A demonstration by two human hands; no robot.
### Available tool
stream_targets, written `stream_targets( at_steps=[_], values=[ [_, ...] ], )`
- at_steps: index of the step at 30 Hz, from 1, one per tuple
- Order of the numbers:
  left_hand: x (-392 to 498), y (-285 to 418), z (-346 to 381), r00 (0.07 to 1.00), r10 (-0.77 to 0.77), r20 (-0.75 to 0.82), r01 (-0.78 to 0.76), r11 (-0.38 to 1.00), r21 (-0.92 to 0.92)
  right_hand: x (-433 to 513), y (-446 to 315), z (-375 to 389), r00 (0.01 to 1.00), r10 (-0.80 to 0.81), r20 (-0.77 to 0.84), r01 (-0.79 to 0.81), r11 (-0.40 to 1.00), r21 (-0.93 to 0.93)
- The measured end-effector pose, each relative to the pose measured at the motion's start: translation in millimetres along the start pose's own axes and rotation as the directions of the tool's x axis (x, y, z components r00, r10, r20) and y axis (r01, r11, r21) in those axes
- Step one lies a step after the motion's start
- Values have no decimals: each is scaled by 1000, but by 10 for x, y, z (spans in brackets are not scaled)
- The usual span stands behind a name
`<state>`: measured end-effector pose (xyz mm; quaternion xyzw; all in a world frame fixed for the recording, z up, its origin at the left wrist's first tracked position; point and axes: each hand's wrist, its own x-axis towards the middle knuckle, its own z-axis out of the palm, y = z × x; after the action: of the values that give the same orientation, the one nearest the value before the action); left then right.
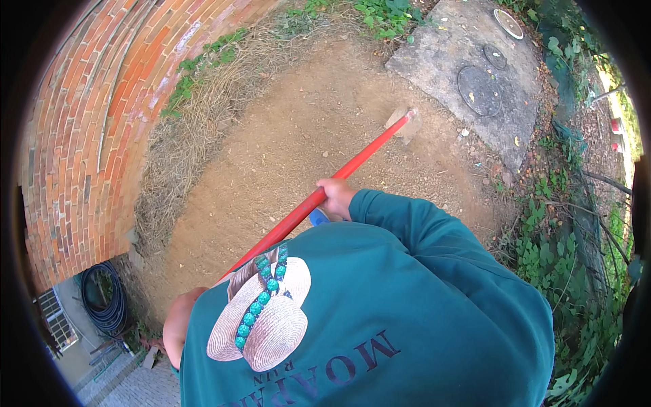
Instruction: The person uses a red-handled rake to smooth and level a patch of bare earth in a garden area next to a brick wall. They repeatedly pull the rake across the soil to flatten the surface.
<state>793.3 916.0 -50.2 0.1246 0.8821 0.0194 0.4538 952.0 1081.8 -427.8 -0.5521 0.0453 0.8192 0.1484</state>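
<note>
My right hand [336, 197] is closed around the red pole [300, 211] of a long-handled digging tool, near the middle of its visible length. The pole slants from beside my body up to the right. Its pale blade [405, 124] is blurred over the bare soil [285, 142], so I cannot tell whether it is a hoe or a shovel. At the lower left my left arm [180, 323] shows bare skin beside the shirt, close to the pole's near end. The shirt hides the fingers of that hand. A blue shoe tip [319, 217] shows below the pole.
A brick wall [117, 117] rises on the left, with dry grass [188, 157] along its foot. A concrete slab [432, 56] with round covers [479, 91] lies at the upper right. Leafy vines [546, 239] and netting border the right. A coiled black hose [104, 300] hangs lower left.
</note>
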Motion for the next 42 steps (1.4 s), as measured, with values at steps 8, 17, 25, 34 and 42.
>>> stream_targets(
  at_steps=[8,17,25,34,42],
  values=[
    [33,22,-254,975,208,76,-221,919,328,-281,142,174,997,48,-60,-46,998,33],
    [-166,70,-400,974,228,18,-213,874,436,-296,315,231,994,104,14,-104,994,-32],
    [-191,401,63,992,84,-93,-41,918,395,-214,-287,30,998,-28,-47,25,999,-48],
    [-417,402,-95,930,357,83,-330,718,613,-199,207,-16,990,139,-33,-139,990,11],
    [-71,-491,130,947,253,-197,-250,967,42,-44,254,-68,993,111,51,-110,994,-23]
  ],
)
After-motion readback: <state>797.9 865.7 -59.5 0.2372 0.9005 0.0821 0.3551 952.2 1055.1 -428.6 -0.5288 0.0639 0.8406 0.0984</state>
